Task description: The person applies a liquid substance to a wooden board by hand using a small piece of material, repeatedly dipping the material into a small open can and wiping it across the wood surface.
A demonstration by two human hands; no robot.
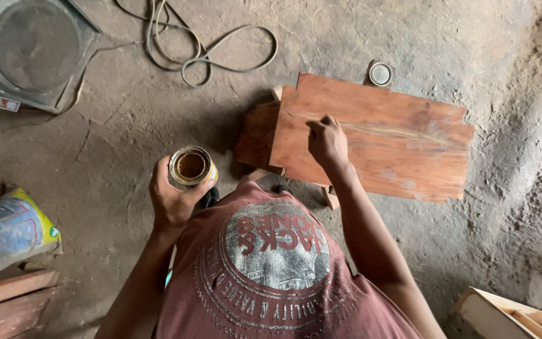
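My left hand [172, 198] grips a small open tin can [192, 166] with dark brown liquid inside, held up in front of my chest. My right hand [326, 141] is closed on a thin stick-like applicator, mostly hidden by the fingers, pressed on a reddish-brown wooden board [390, 141]. A pale wet streak runs rightward across the board from the hand. The board rests on a low wooden stool [257, 135] whose legs poke out underneath.
The round tin lid [381, 73] lies on the dirt floor behind the board. A coiled cable [202, 47] lies at the back, next to a grey machine [29, 50]. A printed sack [7, 232] and planks [7, 301] sit left; a wooden piece [509, 314] lower right.
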